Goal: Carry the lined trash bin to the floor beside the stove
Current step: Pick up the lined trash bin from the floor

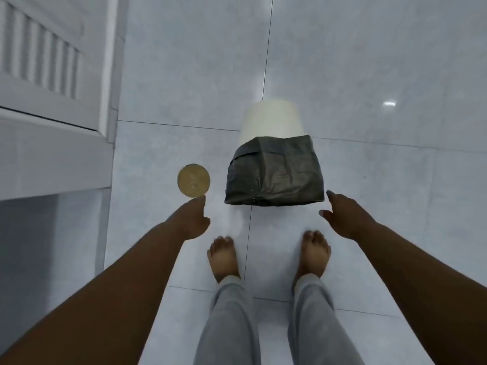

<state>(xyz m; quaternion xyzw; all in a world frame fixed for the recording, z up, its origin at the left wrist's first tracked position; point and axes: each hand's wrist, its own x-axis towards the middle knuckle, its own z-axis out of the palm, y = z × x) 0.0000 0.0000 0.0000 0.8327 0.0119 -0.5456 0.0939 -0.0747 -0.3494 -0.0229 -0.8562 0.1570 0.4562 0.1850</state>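
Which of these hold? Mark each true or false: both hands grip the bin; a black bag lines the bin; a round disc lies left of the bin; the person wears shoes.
1. Both hands grip the bin. False: the left hand and right hand are open on either side of the white plastic trash bin, not touching it.
2. A black plastic bag lines the bin. True.
3. A round brass-coloured disc lies on the grey tiled floor left of the bin. True.
4. The person wears shoes. False: the feet are bare.
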